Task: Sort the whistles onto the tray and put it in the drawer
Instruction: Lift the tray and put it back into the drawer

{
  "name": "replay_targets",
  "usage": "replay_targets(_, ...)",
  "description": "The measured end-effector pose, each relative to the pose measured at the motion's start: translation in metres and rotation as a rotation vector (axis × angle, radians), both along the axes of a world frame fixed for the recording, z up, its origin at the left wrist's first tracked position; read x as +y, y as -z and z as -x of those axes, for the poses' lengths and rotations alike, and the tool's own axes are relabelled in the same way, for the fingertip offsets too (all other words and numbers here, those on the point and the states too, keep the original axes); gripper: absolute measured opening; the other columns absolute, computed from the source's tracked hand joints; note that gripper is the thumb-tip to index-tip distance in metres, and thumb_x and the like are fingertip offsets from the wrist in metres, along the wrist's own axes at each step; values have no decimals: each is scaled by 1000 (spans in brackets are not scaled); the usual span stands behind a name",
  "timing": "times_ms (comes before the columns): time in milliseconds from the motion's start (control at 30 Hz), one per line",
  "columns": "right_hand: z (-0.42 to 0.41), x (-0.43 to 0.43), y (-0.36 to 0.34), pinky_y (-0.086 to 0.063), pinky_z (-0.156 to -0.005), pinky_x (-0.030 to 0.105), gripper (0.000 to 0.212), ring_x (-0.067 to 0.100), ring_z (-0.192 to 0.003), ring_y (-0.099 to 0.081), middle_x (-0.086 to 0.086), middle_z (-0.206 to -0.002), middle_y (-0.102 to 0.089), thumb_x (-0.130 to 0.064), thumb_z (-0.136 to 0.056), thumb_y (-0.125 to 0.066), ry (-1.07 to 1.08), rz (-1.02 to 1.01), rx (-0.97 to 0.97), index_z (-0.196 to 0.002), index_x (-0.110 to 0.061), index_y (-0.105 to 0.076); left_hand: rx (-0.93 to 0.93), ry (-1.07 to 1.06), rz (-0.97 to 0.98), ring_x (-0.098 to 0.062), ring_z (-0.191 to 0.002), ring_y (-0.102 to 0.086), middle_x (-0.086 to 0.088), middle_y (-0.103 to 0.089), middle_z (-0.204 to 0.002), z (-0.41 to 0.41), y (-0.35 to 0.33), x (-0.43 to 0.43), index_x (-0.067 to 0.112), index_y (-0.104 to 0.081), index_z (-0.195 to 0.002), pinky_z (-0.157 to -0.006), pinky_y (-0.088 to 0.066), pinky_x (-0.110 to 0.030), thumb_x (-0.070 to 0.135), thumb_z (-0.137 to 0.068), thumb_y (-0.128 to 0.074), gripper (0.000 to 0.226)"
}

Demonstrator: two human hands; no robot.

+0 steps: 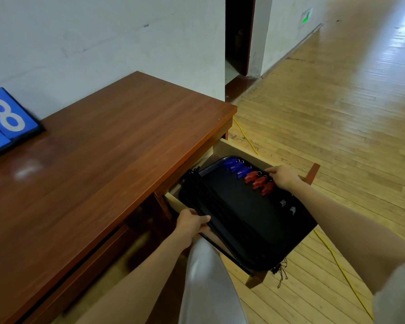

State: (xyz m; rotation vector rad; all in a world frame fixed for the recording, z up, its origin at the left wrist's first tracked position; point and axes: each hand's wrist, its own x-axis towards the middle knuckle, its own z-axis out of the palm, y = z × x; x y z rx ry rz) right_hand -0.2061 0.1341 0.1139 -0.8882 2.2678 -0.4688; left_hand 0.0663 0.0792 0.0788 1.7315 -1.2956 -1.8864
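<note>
The tray (243,218) is low in the open drawer (313,172) under the desk (115,148). The left hand (192,222) grips its near-left rim and the right hand (283,177) grasps the far rim. If it is set down unevenly, the whistles could slide out of their rows, and the black cords (204,195) trailing past the drawer's edge might jam it. I count three blue whistles (237,169), three red whistles (258,182) and seemingly two dark whistles (288,206).
</note>
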Motion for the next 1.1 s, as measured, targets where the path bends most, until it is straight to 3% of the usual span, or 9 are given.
replay_targets(100,5,-13,4,-52,-76,31,39,25,-106,-61,11,-132,-58,-13,-103,-30,-42,0,53,-137,-14,-50,12,-28,-26,-19,-81,-66,-18,-60,-117,2,1,-9,0,-45,-128,-74,-58,-29,-5,-83,-65,49)
replay_targets(200,3,-25,6,-50,-64,24,38,19,-86,-64,12,-122,-64,-9,-102,-30,-21,41,-75,-132,-9,-55,19,-40,-46,-18,-80,-66,-17,-59,-117,5,5,-17,0,-44,-130,-79,-57,-30,-4,-83,-65,52)
replay_targets(333,4,-40,8,-47,-63,17,38,24,-99,-64,11,-118,-64,-7,-102,-31,44,63,-94,-134,-7,-51,6,-69,-60,-17,-78,-65,-18,-57,-121,9,9,-26,3,-39,-135,-79,-56,-28,-3,-84,-65,58)
replay_targets(433,6,-53,16,-48,-74,25,40,26,-113,-59,10,-133,-57,-8,-102,-32,38,33,-17,-138,-13,-48,-8,-86,-51,-16,-76,-64,-19,-57,-120,13,11,-32,3,-39,-135,-76,-55,-27,-3,-84,-65,58)
replay_targets(533,8,-64,26,-47,-75,25,41,26,-108,-59,11,-131,-58,-5,-101,-31,18,24,20,-137,-11,-49,-35,-91,-41,-16,-76,-64,-19,-57,-122,16,12,-38,3,-39,-136,-67,-55,-25,-3,-85,-64,57)
replay_targets(700,13,-84,40,-51,-89,38,36,31,-110,-60,16,-124,-61,-7,-98,-37,-40,-11,137,-129,-6,-55,-132,-66,28,-22,-88,-64,-19,-56,-124,23,15,-46,-1,-41,-134,-73,-53,-24,-3,-86,-63,53)
replay_targets(933,16,-103,59,-52,-80,37,33,33,-105,-61,17,-120,-63,-9,-97,-39,-90,-45,154,-124,-3,-58,-259,-29,-34,-25,-114,-62,-20,-57,-127,36,21,-56,-8,-30,-140,-81,-47,-24,-7,-93,-50,51)
replay_targets(1000,17,-107,65,-47,-73,32,34,32,-106,-61,17,-120,-62,-9,-97,-40,-84,-64,137,-127,-4,-56,-279,23,-15,-29,-113,-62,-23,-58,-126,41,21,-56,-12,-39,-132,-85,-50,-26,-8,-92,-49,42)
replay_targets(1100,20,-112,75,-47,-74,32,34,32,-106,-61,17,-120,-62,-9,-97,-39,-66,-69,117,-127,-4,-57,-258,-2,-38,-32,-88,-67,-28,-64,-109,50,20,-57,-1,-57,-78,-77,-55,-34,-7,-88,-53,13)
